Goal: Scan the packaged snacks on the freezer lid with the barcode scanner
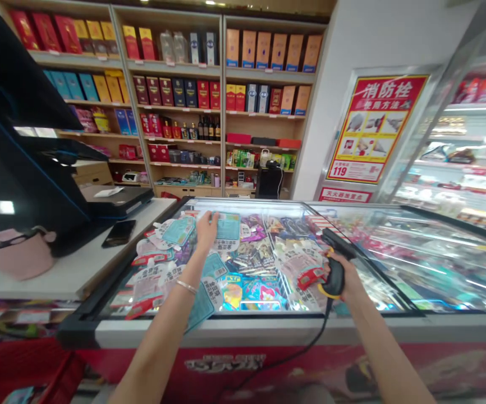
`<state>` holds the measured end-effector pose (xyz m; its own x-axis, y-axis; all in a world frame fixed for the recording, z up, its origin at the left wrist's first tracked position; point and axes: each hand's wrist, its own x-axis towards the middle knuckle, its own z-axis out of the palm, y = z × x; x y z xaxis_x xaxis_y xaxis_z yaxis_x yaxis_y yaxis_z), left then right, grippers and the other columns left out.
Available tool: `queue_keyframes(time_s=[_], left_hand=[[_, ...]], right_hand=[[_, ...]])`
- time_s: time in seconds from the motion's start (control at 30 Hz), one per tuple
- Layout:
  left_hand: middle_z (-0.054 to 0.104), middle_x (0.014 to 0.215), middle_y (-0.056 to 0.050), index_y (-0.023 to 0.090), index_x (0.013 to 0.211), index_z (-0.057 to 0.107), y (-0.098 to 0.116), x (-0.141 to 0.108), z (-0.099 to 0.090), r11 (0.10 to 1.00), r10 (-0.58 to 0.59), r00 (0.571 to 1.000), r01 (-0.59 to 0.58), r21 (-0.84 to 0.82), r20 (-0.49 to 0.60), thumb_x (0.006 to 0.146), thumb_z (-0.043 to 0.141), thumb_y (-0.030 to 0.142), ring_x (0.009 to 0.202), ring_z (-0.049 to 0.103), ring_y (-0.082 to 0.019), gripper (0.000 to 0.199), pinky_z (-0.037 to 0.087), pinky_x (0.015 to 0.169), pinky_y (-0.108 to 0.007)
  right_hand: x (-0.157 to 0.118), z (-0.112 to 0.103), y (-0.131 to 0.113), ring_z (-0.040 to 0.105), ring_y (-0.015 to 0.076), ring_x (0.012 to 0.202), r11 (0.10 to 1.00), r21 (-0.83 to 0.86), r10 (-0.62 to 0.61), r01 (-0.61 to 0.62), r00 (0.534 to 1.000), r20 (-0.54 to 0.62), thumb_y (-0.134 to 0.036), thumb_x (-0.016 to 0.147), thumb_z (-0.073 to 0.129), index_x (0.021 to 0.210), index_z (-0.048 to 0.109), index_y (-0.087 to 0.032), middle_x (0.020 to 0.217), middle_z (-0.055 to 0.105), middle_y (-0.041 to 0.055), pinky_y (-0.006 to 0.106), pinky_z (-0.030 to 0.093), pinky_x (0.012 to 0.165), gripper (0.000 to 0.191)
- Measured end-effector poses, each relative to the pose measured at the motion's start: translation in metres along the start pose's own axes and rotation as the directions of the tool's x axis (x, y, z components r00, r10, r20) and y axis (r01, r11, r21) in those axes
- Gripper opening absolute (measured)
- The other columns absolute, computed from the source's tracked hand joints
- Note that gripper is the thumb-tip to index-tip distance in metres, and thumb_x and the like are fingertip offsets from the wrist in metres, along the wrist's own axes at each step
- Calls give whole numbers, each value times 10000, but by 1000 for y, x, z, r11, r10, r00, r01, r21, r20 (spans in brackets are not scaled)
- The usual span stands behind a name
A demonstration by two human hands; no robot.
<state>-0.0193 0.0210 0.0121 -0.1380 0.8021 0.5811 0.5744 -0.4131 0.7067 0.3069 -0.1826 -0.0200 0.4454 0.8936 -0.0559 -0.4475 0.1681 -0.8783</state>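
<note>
My right hand (346,275) is wrapped around the handle of a black and yellow barcode scanner (335,264), whose cable hangs down in front of the freezer. Further left and forward, my left hand (206,229) has its fingers curled at the left edge of a teal and white snack packet (228,226). More teal and white packets (178,231) lie on the glass around it, one (201,307) beneath my left forearm. White and red packets (152,283) are heaped at the left. A white packet with a red part (308,269) lies beside the scanner.
The packets rest on a glass-topped chest freezer (243,331) with goods inside. On the left counter (70,286) stand a dark checkout machine (11,140), a phone (119,233) and a pink container (18,258). A red basket (53,370) is below. Shelves (221,73) line the back.
</note>
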Motion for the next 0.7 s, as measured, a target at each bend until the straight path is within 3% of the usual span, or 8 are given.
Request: queue_keyframes(time_s=[0.17, 0.27, 0.33, 0.43, 0.53, 0.6, 0.7], left_hand=[[589, 697, -25, 172, 693, 548, 62, -62, 94, 992, -21, 956, 55, -110, 294, 847, 475, 317, 705, 536, -158, 224, 387, 690, -261], [618, 731, -39, 164, 737, 588, 85, -95, 139, 969, -138, 920, 202, -142, 366, 846, 481, 308, 726, 563, -166, 209, 417, 718, -279], [649, 851, -58, 165, 864, 617, 92, -113, 158, 955, -164, 917, 241, -175, 365, 861, 446, 270, 808, 591, -171, 200, 438, 765, -291], [597, 1184, -85, 192, 1094, 600, 92, -132, 169, 967, 21, 930, 74, -243, 367, 867, 447, 266, 1079, 552, -181, 284, 412, 929, -320], [555, 1291, -64, 231, 1106, 636, 88, -144, 170, 972, 200, 850, -109, -209, 487, 866, 475, 364, 1214, 477, -203, 318, 323, 1057, -372], [576, 1277, -54, 248, 1102, 655, 86, -148, 170, 972, 228, 807, -160, -169, 544, 879, 453, 392, 1218, 482, -204, 334, 293, 1084, -393], [571, 1292, -53, 255, 1138, 647, 86, -148, 169, 973, 229, 801, -183, -139, 553, 888, 434, 386, 1225, 483, -193, 353, 301, 1083, -388]], right_hand=[[8, -69, -12, 456, 57, 396, 994, 87, -53, 63, 991, -120, -238, 562, 731, 721, 603, -173, 609, 594, -19, 162, 388, 326, 215], [12, -93, -12, 446, 53, 391, 991, 103, -68, 85, 986, -153, -233, 541, 723, 710, 593, -182, 656, 611, -20, 174, 386, 320, 219], [14, -102, -9, 441, 56, 392, 990, 114, -67, 86, 985, -156, -238, 538, 719, 705, 593, -185, 632, 595, -28, 177, 384, 320, 216], [17, -110, -3, 445, 61, 398, 991, 120, -36, 56, 986, -160, -256, 547, 718, 696, 594, -178, 587, 567, -31, 175, 391, 333, 209], [20, -114, 1, 448, 71, 399, 995, 93, -16, 30, 990, -143, -272, 572, 716, 712, 599, -176, 565, 553, -26, 183, 392, 335, 207], [22, -117, 2, 444, 80, 392, 998, 62, -2, 10, 993, -115, -287, 587, 715, 736, 601, -178, 534, 528, -32, 188, 381, 326, 217], [24, -119, 3, 445, 87, 381, 1000, 25, 0, 2, 996, -90, -310, 593, 717, 745, 588, -182, 511, 501, -42, 195, 374, 322, 237]])
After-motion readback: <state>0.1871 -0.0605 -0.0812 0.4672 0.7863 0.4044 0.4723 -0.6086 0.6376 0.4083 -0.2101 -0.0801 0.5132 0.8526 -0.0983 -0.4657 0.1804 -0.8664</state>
